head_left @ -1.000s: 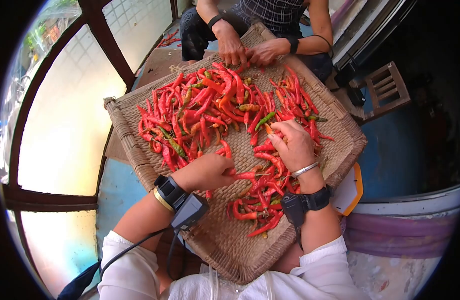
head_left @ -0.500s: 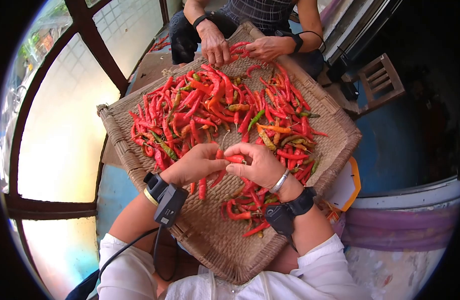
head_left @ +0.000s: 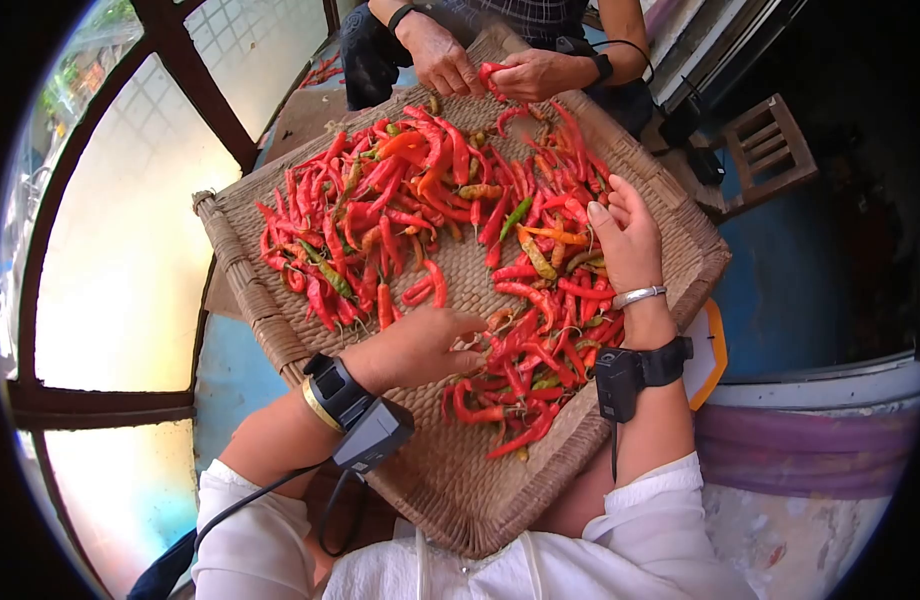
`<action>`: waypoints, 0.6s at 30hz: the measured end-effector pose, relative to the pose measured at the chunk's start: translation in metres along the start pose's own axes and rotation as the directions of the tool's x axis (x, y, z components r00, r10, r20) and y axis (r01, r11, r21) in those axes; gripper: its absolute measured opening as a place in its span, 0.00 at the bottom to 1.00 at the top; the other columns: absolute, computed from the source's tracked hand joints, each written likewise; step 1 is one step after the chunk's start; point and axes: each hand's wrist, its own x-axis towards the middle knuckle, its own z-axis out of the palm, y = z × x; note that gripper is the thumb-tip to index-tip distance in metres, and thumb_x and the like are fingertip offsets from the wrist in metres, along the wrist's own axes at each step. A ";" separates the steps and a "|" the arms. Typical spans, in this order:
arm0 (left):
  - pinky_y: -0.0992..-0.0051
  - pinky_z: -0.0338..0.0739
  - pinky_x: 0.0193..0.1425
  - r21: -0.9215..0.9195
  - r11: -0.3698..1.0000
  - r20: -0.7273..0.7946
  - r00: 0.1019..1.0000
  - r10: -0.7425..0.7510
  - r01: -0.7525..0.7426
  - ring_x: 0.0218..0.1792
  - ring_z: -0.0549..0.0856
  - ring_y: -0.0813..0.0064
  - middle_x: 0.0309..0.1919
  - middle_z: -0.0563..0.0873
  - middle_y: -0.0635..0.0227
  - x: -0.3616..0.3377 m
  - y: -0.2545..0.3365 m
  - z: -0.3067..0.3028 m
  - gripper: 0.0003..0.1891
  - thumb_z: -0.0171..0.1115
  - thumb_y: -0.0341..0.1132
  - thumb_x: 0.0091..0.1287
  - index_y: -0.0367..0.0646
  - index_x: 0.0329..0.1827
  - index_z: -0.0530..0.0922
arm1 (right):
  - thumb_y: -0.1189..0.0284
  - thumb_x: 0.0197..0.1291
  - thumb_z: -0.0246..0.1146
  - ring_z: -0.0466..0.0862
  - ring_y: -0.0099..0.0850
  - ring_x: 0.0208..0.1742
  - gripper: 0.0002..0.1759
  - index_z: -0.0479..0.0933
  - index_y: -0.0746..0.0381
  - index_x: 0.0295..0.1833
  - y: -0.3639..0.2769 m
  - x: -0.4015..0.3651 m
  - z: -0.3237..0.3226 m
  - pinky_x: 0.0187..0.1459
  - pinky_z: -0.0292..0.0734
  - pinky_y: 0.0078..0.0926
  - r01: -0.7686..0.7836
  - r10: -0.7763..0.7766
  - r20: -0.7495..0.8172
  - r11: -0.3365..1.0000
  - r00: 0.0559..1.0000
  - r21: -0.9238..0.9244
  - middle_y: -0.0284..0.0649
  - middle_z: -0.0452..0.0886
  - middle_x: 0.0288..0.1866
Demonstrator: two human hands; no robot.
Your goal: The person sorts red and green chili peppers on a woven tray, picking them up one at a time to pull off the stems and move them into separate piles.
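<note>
A square woven tray (head_left: 420,470) holds a big heap of red chilies (head_left: 380,200), with a few green and orange ones among them. My left hand (head_left: 425,345) hovers over the tray's middle, its fingers apart and empty, beside the near pile of chilies (head_left: 530,350). Over the right part of the heap is my right hand (head_left: 628,235), raised with the fingers spread a little and nothing seen in it. Two red chilies (head_left: 435,284) lie just above my left hand.
Across the tray a person's hands (head_left: 525,76) hold a red chili at the far corner. A wooden chair (head_left: 765,155) stands at the right. An orange-edged white object (head_left: 715,350) lies beside the tray. Framed window panes (head_left: 120,240) line the left.
My hands have parted: the right moved up and right, the left slightly down. The red chili between them has been let go. The other person's hands shifted slightly upward.
</note>
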 end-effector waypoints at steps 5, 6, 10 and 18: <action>0.63 0.75 0.45 0.350 0.914 -0.097 0.978 -0.184 0.207 0.40 0.80 0.56 0.39 0.80 0.57 0.005 -0.018 -0.014 0.15 0.62 0.34 0.56 0.42 0.46 0.76 | 0.71 0.53 0.63 0.81 0.38 0.38 0.12 0.78 0.64 0.42 -0.032 -0.018 -0.005 0.40 0.75 0.33 0.045 -0.032 0.374 0.999 0.927 -0.027 0.44 0.79 0.37; 0.63 0.76 0.46 0.472 0.862 -0.146 0.981 -0.132 0.186 0.42 0.80 0.57 0.42 0.78 0.58 0.006 -0.027 -0.014 0.15 0.62 0.33 0.55 0.43 0.46 0.76 | 0.71 0.52 0.63 0.81 0.40 0.38 0.11 0.78 0.64 0.41 -0.036 -0.022 -0.004 0.40 0.75 0.34 0.114 -0.074 0.408 0.991 0.910 -0.075 0.44 0.79 0.36; 0.64 0.76 0.48 0.624 0.765 -0.144 0.986 -0.087 0.159 0.47 0.78 0.57 0.51 0.75 0.61 0.010 -0.044 -0.017 0.18 0.59 0.32 0.56 0.48 0.52 0.75 | 0.71 0.50 0.64 0.80 0.43 0.37 0.10 0.77 0.62 0.39 -0.049 -0.037 0.000 0.39 0.75 0.36 0.196 -0.123 0.477 0.975 0.870 -0.106 0.44 0.79 0.35; 0.63 0.77 0.45 0.581 0.786 -0.060 0.974 -0.219 0.212 0.41 0.81 0.56 0.46 0.75 0.58 0.017 -0.054 -0.014 0.14 0.56 0.29 0.55 0.44 0.45 0.77 | 0.68 0.51 0.64 0.80 0.44 0.37 0.10 0.77 0.60 0.39 -0.061 -0.055 0.006 0.38 0.75 0.38 0.243 -0.103 0.598 0.957 0.795 -0.158 0.44 0.79 0.34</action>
